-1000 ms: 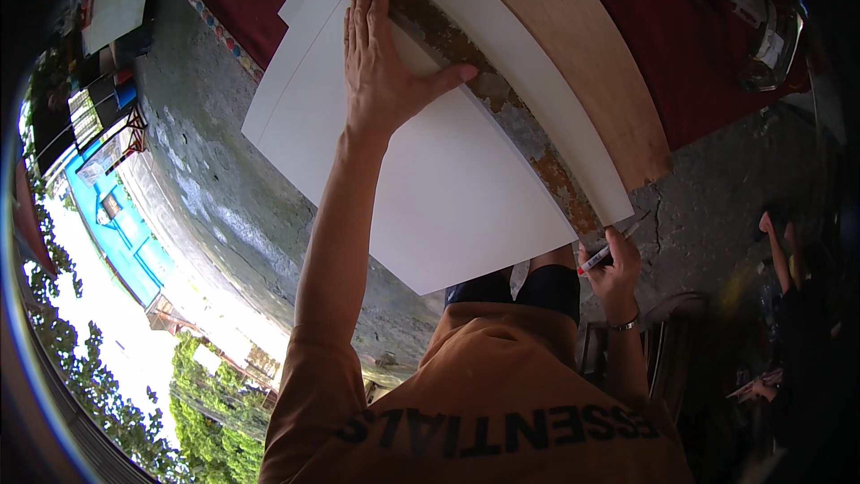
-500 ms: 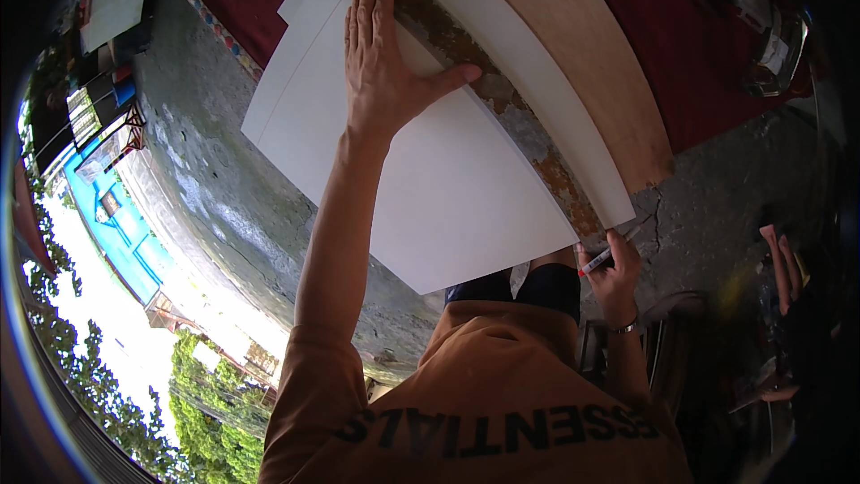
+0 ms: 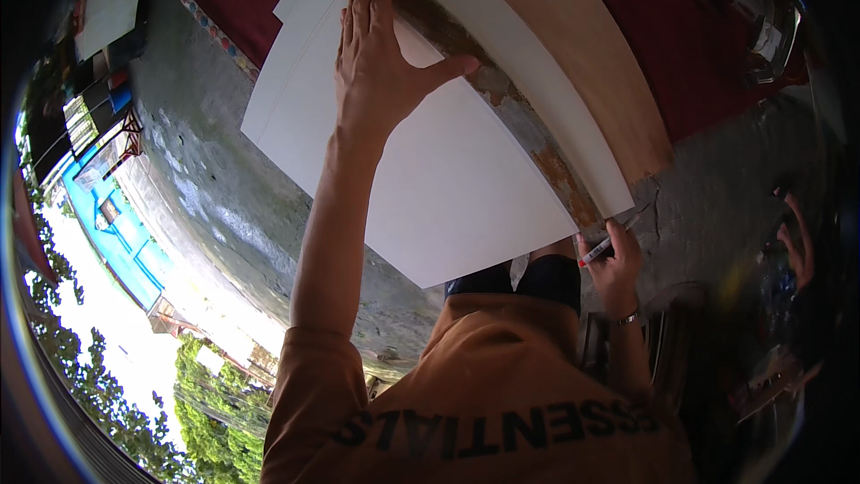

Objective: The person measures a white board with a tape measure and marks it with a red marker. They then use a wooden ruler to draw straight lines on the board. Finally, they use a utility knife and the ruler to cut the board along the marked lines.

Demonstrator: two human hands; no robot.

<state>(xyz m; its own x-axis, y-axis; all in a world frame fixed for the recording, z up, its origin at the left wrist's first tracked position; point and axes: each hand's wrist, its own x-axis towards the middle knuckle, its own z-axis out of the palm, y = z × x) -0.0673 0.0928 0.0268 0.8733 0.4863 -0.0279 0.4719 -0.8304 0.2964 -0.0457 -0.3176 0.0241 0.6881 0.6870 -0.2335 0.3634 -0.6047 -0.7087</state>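
Note:
My left hand [image 3: 381, 72] lies spread, fingertips and thumb at a long, rust-mottled metal straight edge [image 3: 555, 170] that runs diagonally over a white board [image 3: 457, 197]. A thin line shows near the board's left edge. At the lower end of the straight edge, my right hand [image 3: 614, 269] holds a slim white-and-grey marker [image 3: 598, 251] with red at one end, its fingertips beside or on the end of the bar. The white sheet continues to the right of the bar, over a plywood board [image 3: 609, 63]; how the layers stack under the bar is unclear.
Dark red cloth [image 3: 681, 81] lies beneath the boards, with a glass container [image 3: 772, 40] at top right. Cracked grey concrete [image 3: 699, 197] is below. Another person's arms [image 3: 797, 242] show at the far right. Trees and a blue structure [image 3: 116, 224] are at left.
The other person's arms at the right have shifted. My right hand and the marker are slightly higher in the picture; my left hand stays spread at the straight edge.

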